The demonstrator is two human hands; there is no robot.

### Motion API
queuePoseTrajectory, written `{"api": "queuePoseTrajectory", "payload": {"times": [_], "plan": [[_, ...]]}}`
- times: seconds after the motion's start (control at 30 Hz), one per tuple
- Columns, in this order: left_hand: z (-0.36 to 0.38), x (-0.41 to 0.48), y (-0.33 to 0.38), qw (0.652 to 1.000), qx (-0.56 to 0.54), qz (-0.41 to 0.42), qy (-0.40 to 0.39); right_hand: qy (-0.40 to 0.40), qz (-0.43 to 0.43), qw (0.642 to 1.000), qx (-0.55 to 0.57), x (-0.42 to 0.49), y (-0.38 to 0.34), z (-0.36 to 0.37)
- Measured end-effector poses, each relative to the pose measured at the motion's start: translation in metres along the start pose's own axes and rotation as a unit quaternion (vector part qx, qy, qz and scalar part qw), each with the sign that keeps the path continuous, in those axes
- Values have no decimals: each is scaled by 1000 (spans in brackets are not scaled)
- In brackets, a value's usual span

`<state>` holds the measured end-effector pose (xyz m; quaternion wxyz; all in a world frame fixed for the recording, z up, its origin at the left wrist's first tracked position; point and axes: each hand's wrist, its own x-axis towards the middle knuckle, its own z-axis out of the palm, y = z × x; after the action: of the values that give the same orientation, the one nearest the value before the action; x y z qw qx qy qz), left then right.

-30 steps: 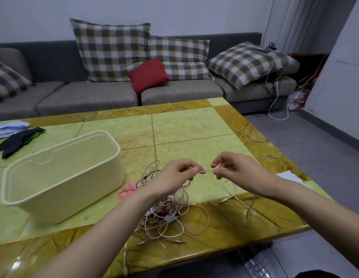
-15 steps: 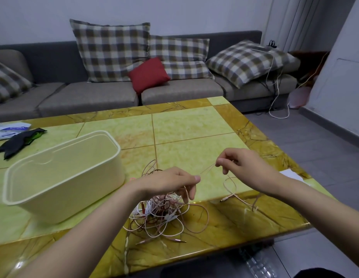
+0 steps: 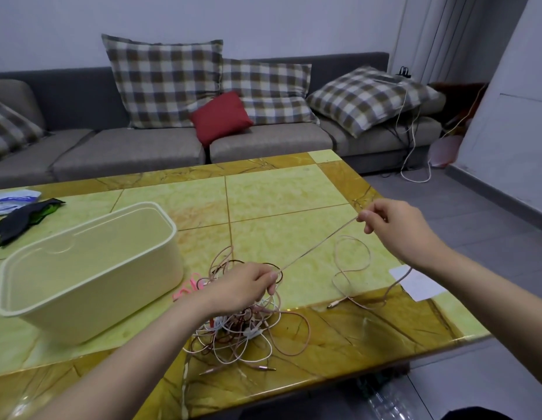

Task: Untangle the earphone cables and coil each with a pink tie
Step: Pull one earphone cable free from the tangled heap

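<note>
My left hand (image 3: 245, 286) pinches the cable (image 3: 318, 245) just above the tangle (image 3: 233, 331); it runs taut toward two o'clock, pinched there by my right hand (image 3: 394, 228).

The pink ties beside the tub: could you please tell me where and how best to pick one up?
Probably pinch a loop of the pink ties from above: they lie flat between the tub and the cable tangle, freest toward the tub.

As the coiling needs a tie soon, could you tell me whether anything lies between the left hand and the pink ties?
Nothing visible does. The ties lie on the table between the box and the left hand, which pinches a cable with the right hand.
</note>
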<state>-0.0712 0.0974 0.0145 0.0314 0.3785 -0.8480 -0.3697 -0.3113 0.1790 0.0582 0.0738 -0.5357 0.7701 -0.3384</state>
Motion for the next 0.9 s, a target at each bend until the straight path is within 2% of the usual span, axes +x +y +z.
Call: {"api": "queuePoseTrajectory", "payload": {"times": [0.1,0.17,0.23,0.37,0.43,0.53,0.67,0.9], "plan": [[2,0,1,998,18,11,60,-15,20,997,-74,-1,11,5],[-2,1,8,992,18,33,118,-34,2,990,-137,-5,12,11],[-4,1,19,986,45,58,148,-54,-51,992,-101,-14,-5,16],[-1,3,43,980,92,86,152,-132,-127,983,9,-37,-57,30],[0,4,49,984,62,77,149,-177,-121,976,35,-42,-69,40],[-2,2,44,985,16,84,148,-214,-66,973,56,-40,-69,46],[0,-1,25,991,-41,81,102,-166,-102,980,-31,-36,-61,44],[7,-5,-1,992,-63,64,87,-81,-113,989,-42,-30,-58,28]]}}
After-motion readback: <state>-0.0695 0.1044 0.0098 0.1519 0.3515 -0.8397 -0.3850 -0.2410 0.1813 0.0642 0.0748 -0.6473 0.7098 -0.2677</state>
